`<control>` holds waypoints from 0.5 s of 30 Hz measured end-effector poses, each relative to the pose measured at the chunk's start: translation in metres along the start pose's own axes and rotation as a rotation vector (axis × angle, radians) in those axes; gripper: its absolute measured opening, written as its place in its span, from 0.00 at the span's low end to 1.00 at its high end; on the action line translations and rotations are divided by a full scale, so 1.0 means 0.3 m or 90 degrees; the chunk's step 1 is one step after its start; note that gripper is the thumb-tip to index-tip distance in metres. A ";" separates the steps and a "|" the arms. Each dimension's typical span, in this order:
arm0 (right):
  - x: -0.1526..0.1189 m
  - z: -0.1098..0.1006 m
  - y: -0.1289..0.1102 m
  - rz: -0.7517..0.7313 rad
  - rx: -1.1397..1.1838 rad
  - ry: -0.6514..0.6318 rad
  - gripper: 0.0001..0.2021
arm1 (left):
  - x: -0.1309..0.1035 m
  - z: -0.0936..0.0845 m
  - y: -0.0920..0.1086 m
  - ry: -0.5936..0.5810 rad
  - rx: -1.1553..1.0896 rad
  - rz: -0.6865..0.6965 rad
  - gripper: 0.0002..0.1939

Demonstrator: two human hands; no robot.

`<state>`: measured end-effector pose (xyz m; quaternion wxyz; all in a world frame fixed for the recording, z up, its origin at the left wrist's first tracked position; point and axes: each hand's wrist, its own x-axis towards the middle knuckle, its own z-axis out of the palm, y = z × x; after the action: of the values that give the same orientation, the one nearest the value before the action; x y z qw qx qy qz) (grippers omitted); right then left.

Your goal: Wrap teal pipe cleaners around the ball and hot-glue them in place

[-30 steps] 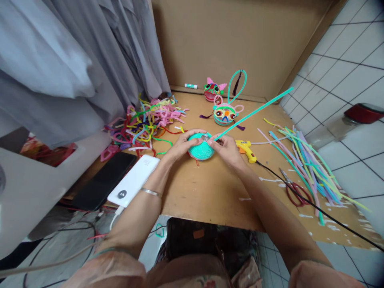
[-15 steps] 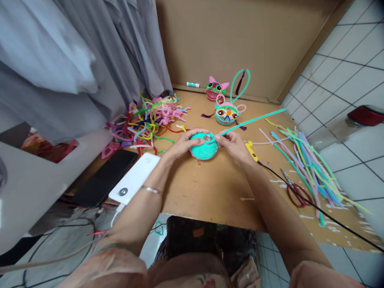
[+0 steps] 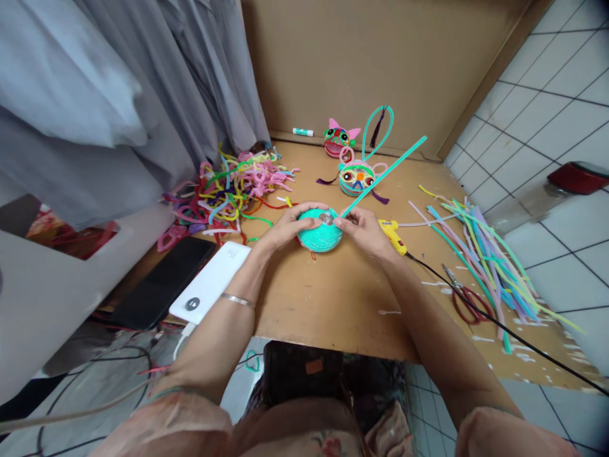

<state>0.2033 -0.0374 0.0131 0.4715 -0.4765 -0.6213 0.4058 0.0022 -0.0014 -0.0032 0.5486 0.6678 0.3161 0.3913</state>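
Observation:
A round turquoise ball wound with pipe cleaner [image 3: 320, 237] is held just above the table, a small greyish patch showing at its top. My left hand [image 3: 291, 227] wraps round its left side, thumb on top. At the right side, my right hand [image 3: 362, 230] pinches a turquoise pipe cleaner [image 3: 387, 172] close to the ball. The free length of that strip slants up and right, crossing in front of a finished animal-face ball [image 3: 354, 181] with pink loop ears. A small red loop shows below the held ball.
A yellow glue gun [image 3: 394, 237] with a black cord lies right of my hand. Farther right are red-handled scissors [image 3: 469, 304] and loose pipe cleaners [image 3: 490, 254]. To the left sit a tangled pile [image 3: 238, 184], a white power bank [image 3: 209, 282] and a black phone [image 3: 164, 282].
The free end of the turquoise pipe cleaner has swung up and left, now standing steeper. My right fingers have shifted slightly along the ball's top edge. My left hand keeps its grip.

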 end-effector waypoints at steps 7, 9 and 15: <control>0.004 -0.003 0.002 -0.014 -0.039 -0.003 0.15 | -0.001 -0.006 0.004 -0.003 0.014 0.001 0.30; 0.004 -0.002 0.008 -0.020 -0.054 0.000 0.15 | -0.001 -0.007 0.006 -0.001 0.021 -0.004 0.30; 0.003 -0.002 0.017 -0.033 -0.091 0.008 0.15 | 0.000 -0.006 0.005 -0.002 0.026 0.005 0.29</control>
<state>0.2049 -0.0354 0.0086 0.4505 -0.4953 -0.6577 0.3453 0.0004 -0.0009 -0.0016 0.5334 0.6809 0.3206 0.3862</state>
